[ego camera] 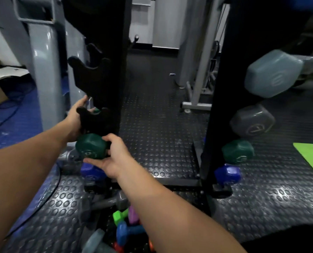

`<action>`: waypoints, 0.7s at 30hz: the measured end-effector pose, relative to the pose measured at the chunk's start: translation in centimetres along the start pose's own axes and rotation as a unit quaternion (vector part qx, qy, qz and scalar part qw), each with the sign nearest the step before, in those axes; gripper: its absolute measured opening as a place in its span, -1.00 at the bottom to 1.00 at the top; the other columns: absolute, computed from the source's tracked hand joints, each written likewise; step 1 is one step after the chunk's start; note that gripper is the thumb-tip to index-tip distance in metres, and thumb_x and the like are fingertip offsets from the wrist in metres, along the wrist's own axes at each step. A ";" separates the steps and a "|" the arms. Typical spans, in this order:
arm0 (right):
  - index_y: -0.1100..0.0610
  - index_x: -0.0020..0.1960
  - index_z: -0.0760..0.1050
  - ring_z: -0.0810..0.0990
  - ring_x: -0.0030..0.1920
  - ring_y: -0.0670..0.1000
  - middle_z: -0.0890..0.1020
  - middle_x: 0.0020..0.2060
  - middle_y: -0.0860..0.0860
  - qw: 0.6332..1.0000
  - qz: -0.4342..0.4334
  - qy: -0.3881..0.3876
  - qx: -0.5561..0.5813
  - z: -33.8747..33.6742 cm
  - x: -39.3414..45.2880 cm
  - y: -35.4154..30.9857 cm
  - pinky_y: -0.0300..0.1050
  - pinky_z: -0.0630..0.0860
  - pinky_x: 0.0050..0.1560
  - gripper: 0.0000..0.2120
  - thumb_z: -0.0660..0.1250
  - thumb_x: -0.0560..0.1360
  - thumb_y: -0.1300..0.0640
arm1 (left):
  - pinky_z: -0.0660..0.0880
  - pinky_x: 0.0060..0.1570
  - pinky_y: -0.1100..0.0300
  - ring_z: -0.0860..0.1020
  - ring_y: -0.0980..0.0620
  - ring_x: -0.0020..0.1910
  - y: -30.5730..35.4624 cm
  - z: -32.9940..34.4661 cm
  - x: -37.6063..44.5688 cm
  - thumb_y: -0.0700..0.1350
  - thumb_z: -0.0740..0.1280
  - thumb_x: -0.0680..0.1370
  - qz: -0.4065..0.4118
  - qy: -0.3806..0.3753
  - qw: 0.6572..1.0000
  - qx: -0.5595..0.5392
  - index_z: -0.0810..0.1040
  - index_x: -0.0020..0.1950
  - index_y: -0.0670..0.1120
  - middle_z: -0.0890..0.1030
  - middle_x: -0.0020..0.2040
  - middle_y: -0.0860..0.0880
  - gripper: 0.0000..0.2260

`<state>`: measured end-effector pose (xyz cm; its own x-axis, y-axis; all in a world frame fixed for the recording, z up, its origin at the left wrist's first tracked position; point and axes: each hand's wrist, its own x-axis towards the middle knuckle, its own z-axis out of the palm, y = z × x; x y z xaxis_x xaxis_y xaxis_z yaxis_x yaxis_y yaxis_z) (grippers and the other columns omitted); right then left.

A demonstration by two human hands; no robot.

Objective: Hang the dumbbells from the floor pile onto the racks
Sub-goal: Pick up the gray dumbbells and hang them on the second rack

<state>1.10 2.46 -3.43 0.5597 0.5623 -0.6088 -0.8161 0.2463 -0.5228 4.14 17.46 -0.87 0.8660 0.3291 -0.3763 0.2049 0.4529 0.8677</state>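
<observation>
A: Where's the green dumbbell [90, 146]?
B: At the left rack [104, 70], under its lower cradle; right hand [113, 157] grips its near head, fingers [94, 162] curled beneath.
A: Left hand [75, 119]?
B: Behind the cradle; grip unclear

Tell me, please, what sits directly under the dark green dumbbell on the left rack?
A blue hexagonal dumbbell sits just below the dark green dumbbell; the right hand covers part of it, and its far end is hidden.

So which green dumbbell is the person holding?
The dark green dumbbell on the left rack, held by both hands; the other green one hangs untouched on the right rack.
</observation>
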 end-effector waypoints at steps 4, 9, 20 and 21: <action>0.22 0.20 0.45 0.59 0.02 0.27 0.55 -0.01 0.22 0.999 0.015 -0.023 -0.033 -0.8 0.1 -0.7 0.27 0.59 0.17 -0.76 0.29 0.57 0.17 | 0.53 -0.27 0.20 0.67 0.06 -0.39 -0.5 -0.6 -0.7 0.34 0.13 0.57 0.022 0.021 0.999 0.033 0.71 -0.20 -0.06 0.69 -0.32 -0.02 -0.43; 0.22 0.27 0.37 0.60 0.13 0.31 0.55 -0.11 0.22 0.990 0.023 -0.041 -0.132 -1.0 -0.7 -1.3 0.18 0.54 0.19 -0.74 0.21 0.62 0.15 | 0.51 -0.05 0.09 0.72 0.00 -0.16 -0.7 0.2 -3.2 0.30 0.13 0.59 0.047 0.003 0.997 0.058 0.75 0.01 -0.09 0.74 -0.09 -0.09 -0.44; 0.26 0.28 0.44 0.62 0.06 0.30 0.55 0.04 0.24 0.935 -0.049 -0.026 -0.349 -1.8 -4.0 -4.0 0.16 0.64 -0.06 -0.66 0.30 0.58 0.08 | 0.41 -0.16 0.16 0.55 0.03 -0.21 -1.8 -3.4 -7.0 0.12 0.27 0.58 0.110 0.168 0.949 0.242 0.64 -0.02 -0.05 0.66 -0.07 -0.06 -0.72; 0.25 0.22 0.46 0.63 0.02 0.28 0.56 -0.01 0.23 0.932 -0.055 -0.026 -0.358 -2.0 -4.1 -3.9 0.14 0.64 -0.06 -0.70 0.30 0.58 0.08 | 0.42 -0.13 0.15 0.57 -0.01 -0.18 -2.6 -4.3 -7.2 0.08 0.32 0.54 0.121 0.196 0.939 0.256 0.67 -0.07 -0.06 0.68 -0.07 -0.10 -0.75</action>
<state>2.22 -2.37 -0.08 0.6114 0.6069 -0.5079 -0.4383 -0.2746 -0.8558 -4.58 17.44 -1.80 0.7024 0.6955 -0.1514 0.3029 -0.0996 0.9478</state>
